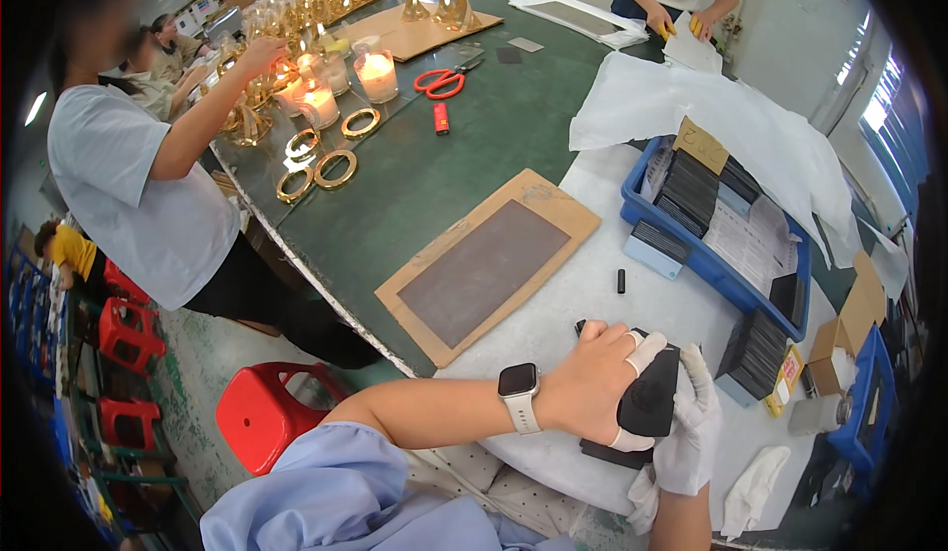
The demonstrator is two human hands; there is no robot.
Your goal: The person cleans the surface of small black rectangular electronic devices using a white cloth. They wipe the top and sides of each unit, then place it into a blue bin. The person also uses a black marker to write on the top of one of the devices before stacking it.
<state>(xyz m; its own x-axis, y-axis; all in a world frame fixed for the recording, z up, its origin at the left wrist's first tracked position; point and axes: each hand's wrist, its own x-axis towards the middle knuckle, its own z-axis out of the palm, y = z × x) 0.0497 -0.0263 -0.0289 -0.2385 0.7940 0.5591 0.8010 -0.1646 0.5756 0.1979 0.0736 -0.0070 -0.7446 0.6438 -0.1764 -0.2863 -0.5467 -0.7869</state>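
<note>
Over the white-covered table edge, my left hand point(591, 378), with a light-strapped watch on its wrist and white finger covers, presses onto a flat black piece point(649, 400). My right hand point(690, 437), in a white glove, grips the same piece from its right side. Another dark flat piece point(617, 452) shows just below, partly hidden by the hands. What lies under my left fingers cannot be made out. A small black cylinder point(621, 280) lies beyond the hands. To the right, a stack of thin black plates point(754, 355) stands beside a yellow box point(783, 381).
A blue crate point(802, 299) holds black plates and papers. A dark sanding sheet point(484, 273) lies on cardboard at left. Farther off are lit candles point(376, 75), gold rings point(336, 169) and red scissors point(439, 83). Co-workers stand at left and far side; a red stool point(259, 418) is beside me.
</note>
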